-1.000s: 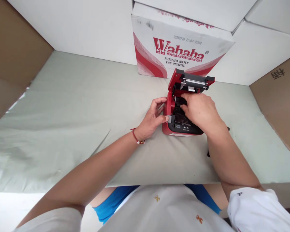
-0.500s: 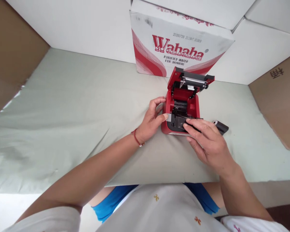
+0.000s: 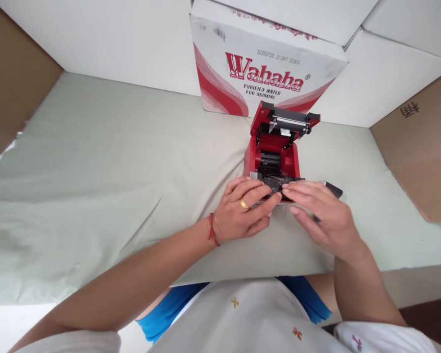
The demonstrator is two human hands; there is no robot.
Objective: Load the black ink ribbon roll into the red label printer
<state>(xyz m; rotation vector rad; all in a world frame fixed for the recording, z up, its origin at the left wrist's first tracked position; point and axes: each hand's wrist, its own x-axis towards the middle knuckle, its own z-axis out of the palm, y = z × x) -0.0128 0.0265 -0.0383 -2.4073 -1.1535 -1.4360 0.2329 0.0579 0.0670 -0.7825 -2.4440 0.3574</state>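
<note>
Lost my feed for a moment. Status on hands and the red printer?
Left hand and right hand both at front edge of red printer, fingertips on its black part. Lid up. Dark object beside right hand.

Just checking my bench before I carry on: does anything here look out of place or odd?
Little stands out. The red printer has its lid tipped up, inside exposed, with left hand and right hand at its front edge. A dark object lies right of it, partly hidden. The table cloth is creased.
</note>
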